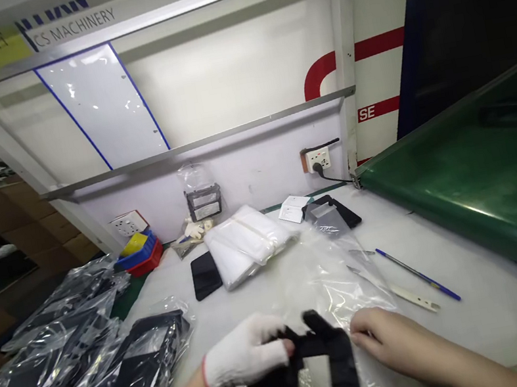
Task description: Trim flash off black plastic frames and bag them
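Note:
My left hand (250,355), in a white knit glove with bare fingertips, grips the upper left of a black plastic frame-like part (340,359) with a rectangular opening. The part is slightly blurred, and its lower end is cut off by the picture's bottom edge. My right hand (380,332), bare, is closed at the part's right edge; what its curled fingers hold is hidden. A clear plastic bag (354,280) lies on the table behind and under that hand. Beside it are a pale-handled blade tool (414,298) and a blue pen (417,273).
Bagged black parts (134,369) are heaped at the left. A stack of white plastic bags (247,242) lies mid-table, near a black flat device (205,275). Blue and red bins (144,257) stand behind. A green conveyor-like surface (476,181) borders the right.

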A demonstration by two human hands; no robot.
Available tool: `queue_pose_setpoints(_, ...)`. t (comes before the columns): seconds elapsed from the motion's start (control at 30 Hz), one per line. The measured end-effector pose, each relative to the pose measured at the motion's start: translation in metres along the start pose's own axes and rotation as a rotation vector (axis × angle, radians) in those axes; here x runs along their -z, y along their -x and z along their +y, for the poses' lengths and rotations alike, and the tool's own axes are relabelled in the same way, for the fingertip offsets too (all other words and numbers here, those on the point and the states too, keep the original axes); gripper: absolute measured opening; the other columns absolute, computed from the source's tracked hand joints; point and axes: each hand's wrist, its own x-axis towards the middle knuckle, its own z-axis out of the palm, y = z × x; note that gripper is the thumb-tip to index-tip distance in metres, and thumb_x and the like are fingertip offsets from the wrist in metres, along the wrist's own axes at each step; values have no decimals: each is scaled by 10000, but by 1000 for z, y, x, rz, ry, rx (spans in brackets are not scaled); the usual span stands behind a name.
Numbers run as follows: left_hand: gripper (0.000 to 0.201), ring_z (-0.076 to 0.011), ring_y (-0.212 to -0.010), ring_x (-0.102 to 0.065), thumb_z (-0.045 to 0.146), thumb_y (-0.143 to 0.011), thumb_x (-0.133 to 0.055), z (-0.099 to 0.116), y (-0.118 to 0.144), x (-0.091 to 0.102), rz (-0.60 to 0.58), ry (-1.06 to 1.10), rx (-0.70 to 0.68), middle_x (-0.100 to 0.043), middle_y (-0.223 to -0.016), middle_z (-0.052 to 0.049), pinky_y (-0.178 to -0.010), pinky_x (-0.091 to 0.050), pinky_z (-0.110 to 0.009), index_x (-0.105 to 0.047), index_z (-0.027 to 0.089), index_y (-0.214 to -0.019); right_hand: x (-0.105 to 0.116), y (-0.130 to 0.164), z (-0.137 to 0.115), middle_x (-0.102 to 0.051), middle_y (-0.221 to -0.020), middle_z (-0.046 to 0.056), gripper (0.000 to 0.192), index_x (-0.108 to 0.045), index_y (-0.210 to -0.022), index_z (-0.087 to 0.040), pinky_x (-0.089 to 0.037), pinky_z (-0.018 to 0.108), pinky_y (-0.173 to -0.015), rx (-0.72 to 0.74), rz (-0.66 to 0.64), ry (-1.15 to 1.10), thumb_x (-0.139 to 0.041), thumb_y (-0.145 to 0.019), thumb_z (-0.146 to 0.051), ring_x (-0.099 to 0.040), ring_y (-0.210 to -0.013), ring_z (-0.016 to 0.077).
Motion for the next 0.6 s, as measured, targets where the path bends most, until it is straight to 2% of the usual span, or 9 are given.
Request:
queue_pose_setpoints(0.07, 330, -163, -783, -579, 355, -818, -474, -3, -22, -19, -123, 9, -25, -657, -904, -40, -742, -458, -260, -631, 140, -1014, -3, -5, -2, -539, -632, -1, 159, -515, -607, -187, -345, 265, -594, -39, 13, -131, -465, -734, -267, -497, -634, 161)
queue_pose_setpoints(0.17, 323, -205, -904, -575, 278, -777, -469, -19, -44, -30, -133, -13, -76, -643, -1011, -57, -819, -454, -310, -620, 144, -1030, -2, -7, 4, -437, -582, -23, 214, -405, -588, -201, -342, 254, -568, -70, 77, -237, -405, -762, -325, -450, -598, 142)
queue_pose_setpoints(0.27, 457, -232, -1104, -507, 184, -734, -449, -32, -48, -25, -27, -89, -13, -571, -1206, -60, -986, -351, -357, -545, 174, -1181, 6, 2, 14, -390, -594, -35, 259, -365, -634, -215, -357, 253, -574, -62, 170, -314, -312, -809, -397, -428, -585, 134)
queue_pose_setpoints(0.33, 571, -235, -1191, -441, 137, -702, -433, -34, -45, -22, 97, -156, 100, -510, -1292, -56, -1046, -272, -365, -472, 190, -1269, 11, 11, 15, -351, -584, -43, 283, -336, -629, -222, -352, 250, -560, -23, 279, -366, -288, -826, -421, -404, -569, 130)
queue_pose_setpoints(0.37, 604, -237, -1184, -448, 131, -693, -428, -32, -43, -22, 168, -176, 178, -518, -1282, -61, -1039, -280, -366, -443, 188, -1294, 14, 16, 14, -338, -583, -42, 291, -316, -622, -225, -348, 249, -555, 8, 328, -373, -279, -836, -418, -399, -569, 131)
queue_pose_setpoints(0.47, 632, -235, -942, -583, 157, -686, -429, -27, -42, -27, 330, -189, 380, -641, -1047, -79, -865, -426, -342, -404, 154, -1318, 16, 24, 6, -392, -601, -27, 304, -303, -619, -224, -335, 255, -543, 104, 345, -183, -284, -860, -409, -437, -580, 141)
queue_pose_setpoints(0.53, 659, -217, -777, -605, 169, -686, -418, -24, -43, -33, 391, -194, 426, -660, -931, -76, -739, -460, -318, -355, 126, -1341, 14, 24, 2, -458, -626, -8, 300, -329, -623, -222, -321, 267, -535, 117, 356, 84, -349, -842, -426, -475, -586, 158)
queue_pose_setpoints(0.6, 650, -202, -726, -604, 177, -694, -403, -24, -46, -36, 497, -225, 457, -659, -901, -76, -698, -462, -294, -348, 104, -1337, 9, 20, 2, -504, -638, 14, 289, -364, -627, -220, -314, 275, -523, 53, 431, 306, -384, -838, -416, -511, -584, 178)
